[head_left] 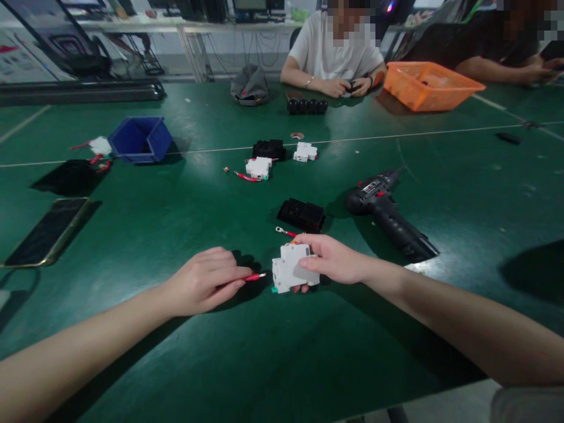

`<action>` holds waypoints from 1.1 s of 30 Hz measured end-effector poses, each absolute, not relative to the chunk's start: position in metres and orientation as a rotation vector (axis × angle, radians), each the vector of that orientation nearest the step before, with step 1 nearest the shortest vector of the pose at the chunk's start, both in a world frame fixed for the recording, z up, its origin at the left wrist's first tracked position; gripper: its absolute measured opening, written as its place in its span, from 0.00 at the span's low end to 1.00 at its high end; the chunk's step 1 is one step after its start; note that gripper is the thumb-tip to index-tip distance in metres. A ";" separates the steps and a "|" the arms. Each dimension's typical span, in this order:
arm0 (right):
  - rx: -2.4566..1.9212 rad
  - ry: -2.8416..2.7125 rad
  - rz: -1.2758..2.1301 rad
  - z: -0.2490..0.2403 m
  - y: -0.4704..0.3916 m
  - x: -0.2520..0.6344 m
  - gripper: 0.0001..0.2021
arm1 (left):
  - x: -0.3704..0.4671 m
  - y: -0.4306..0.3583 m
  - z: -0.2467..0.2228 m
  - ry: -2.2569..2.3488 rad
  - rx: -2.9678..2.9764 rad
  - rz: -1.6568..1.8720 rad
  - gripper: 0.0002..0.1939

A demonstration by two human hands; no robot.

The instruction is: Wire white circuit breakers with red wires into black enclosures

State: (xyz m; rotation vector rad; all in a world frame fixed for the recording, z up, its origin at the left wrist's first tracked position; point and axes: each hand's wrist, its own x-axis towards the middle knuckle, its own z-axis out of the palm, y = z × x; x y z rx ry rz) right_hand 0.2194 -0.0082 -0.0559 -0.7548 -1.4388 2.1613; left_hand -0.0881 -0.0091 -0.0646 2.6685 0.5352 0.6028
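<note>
My right hand [330, 258] grips a white circuit breaker [291, 267], thumb on its flat side, with a small green part at its lower left corner. A red wire with a ring terminal [285, 231] shows just above that breaker. Pinched in my left hand [211, 281] is a short red wire [254, 277], its metal tip pointing at the breaker with a small gap between them. Beyond my right hand lies a black plastic housing [302, 214]. Farther back are another white breaker [259, 168] with a red wire and a third breaker [305, 152].
A black cordless screwdriver [388, 214] lies to the right. On the left are a phone [48, 232], a black bag [66, 176] and a blue bin [141, 140]. An orange basket [434, 88], a grey cap [249, 86] and a seated person [337, 56] are across the table.
</note>
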 end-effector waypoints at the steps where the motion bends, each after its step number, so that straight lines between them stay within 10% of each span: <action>1: -0.755 -1.439 2.162 -0.056 -0.008 0.219 0.21 | -0.088 -0.009 -0.065 0.535 2.666 0.604 0.13; 33: -0.900 -1.466 2.145 -0.052 -0.010 0.220 0.21 | -0.088 -0.009 -0.066 0.518 2.669 0.611 0.14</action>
